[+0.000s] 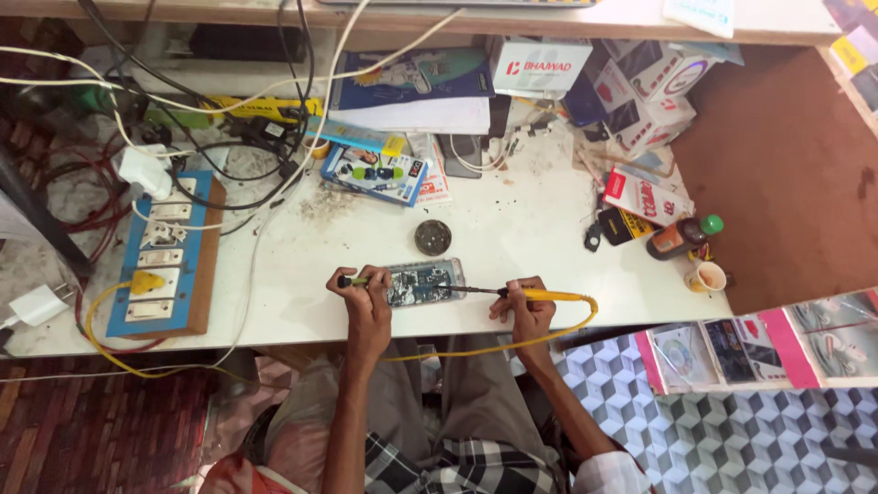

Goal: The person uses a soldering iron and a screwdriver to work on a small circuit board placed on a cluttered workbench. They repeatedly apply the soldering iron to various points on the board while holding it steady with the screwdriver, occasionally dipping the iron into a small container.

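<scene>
Right hand (529, 309) grips the yellow handle of a soldering iron (512, 293), fingers wrapped tight round it; the dark tip reaches left onto an opened phone (422, 281) lying flat near the front edge of the white worktable (512, 229); the iron's yellow cord (512, 344) loops from the handle back under the table edge toward the person's lap. Left hand (364, 295) sits at the phone's left end, closed on a thin green-handled tool (355, 281) whose point lies toward the exposed circuit board; the phone lies between the two hands, touched by both tools. Just behind the phone rests a small round dark tin (433, 237); further back lie a blister pack (376, 172) and stacked papers; to the left stands a blue switchboard (165, 256) on a wooden base with plugs and tangled cables; at the right sit a brown bottle with a green cap (682, 236), a small cup (709, 276) and several cartons (640, 82).
</scene>
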